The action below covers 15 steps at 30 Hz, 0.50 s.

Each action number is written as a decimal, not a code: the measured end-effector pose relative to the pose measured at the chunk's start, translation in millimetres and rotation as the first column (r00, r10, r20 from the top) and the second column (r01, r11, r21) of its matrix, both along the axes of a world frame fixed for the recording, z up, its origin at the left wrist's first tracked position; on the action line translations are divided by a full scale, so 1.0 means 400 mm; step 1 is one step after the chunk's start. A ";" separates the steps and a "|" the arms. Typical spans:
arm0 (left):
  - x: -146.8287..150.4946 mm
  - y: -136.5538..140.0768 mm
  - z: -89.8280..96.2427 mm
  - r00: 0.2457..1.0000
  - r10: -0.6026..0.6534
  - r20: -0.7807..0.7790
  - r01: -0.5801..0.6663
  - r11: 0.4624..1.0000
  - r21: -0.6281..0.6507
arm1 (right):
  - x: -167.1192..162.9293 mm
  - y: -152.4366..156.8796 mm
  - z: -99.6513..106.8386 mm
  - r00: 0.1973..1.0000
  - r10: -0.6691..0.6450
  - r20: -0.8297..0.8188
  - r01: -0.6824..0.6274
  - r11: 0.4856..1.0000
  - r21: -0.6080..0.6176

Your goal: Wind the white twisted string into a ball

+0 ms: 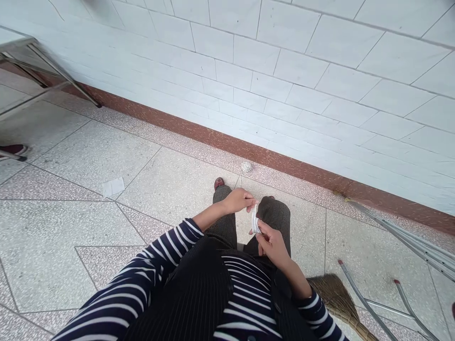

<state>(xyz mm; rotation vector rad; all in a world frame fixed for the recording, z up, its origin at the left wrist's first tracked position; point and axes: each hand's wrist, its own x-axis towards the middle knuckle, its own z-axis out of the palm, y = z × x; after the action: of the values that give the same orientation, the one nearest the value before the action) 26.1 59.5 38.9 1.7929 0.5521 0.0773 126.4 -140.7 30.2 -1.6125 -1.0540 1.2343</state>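
Over my knees, my left hand [239, 200] pinches a white cord between thumb and fingertips. Just below it and to the right, my right hand [272, 242] has its fingers curled around loops of the same white cord [254, 221], which stretch up toward the left fingertips. A ball of white cord [246, 167] lies on the floor by the wall, beyond my feet. One strand trails from the ball toward my legs; where it joins the loops is hidden.
A white paper piece [113, 187] lies on the tiled floor at left. Behind it stand a metal-framed table [53, 87] and another person's shoe [13, 150]. At right are a straw broom [334, 294], metal tube legs [387, 310] and folded metal poles [401, 232] by the wall.
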 end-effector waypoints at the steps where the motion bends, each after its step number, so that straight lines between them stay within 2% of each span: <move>1: 0.002 -0.006 -0.009 1.000 0.005 -0.005 -0.005 1.000 0.005 | -0.004 0.000 0.010 0.999 0.013 -0.046 -0.014 1.000 -0.003; 4: 0.000 -0.028 -0.034 1.000 0.013 -0.017 -0.014 0.999 -0.038 | -0.011 0.006 0.029 0.985 0.046 -0.165 -0.048 0.999 -0.006; 7: -0.015 -0.036 -0.038 0.999 0.039 0.014 -0.038 0.996 -0.080 | -0.008 0.014 0.031 0.963 0.070 -0.259 -0.076 0.997 -0.013; 15: -0.062 -0.009 0.038 0.989 0.050 0.139 -0.034 0.993 -0.116 | 0.023 0.020 0.015 0.943 -0.015 -0.333 -0.003 0.999 -0.051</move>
<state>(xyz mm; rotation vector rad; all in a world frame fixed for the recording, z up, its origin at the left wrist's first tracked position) 1.5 55.9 54.0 1.6507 0.4833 0.1972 135.8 -132.5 36.1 -1.3785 -0.8081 1.4783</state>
